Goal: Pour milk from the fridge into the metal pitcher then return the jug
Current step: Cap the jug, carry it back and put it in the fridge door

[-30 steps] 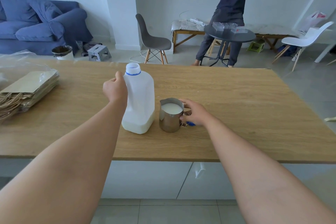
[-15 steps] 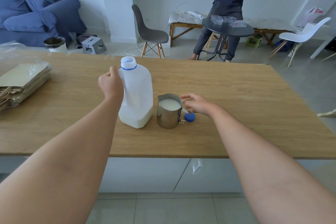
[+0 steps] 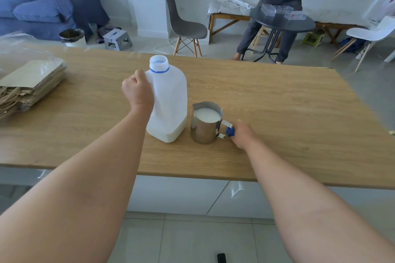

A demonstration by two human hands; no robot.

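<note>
Milk jug point(image 3: 167, 102) upright on table point(image 3: 277, 102), open mouth up, beside pitcher point(image 3: 206, 125).

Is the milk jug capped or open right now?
Open. The milk jug shows a bare neck, and the right hand is on the blue cap beside the pitcher.

White, blue and steel on pale oak grain

The jug point(image 3: 168, 100) is translucent white with a blue neck ring; its milk is creamy white. The pitcher point(image 3: 206, 126) is shiny silver metal, and the cap point(image 3: 230, 131) to its right is bright blue. The table point(image 3: 277, 102) shows light brown wood grain. Far left, the sofa point(image 3: 49, 0) is blue; brown paper bags point(image 3: 27, 83) lie at the left.
</note>
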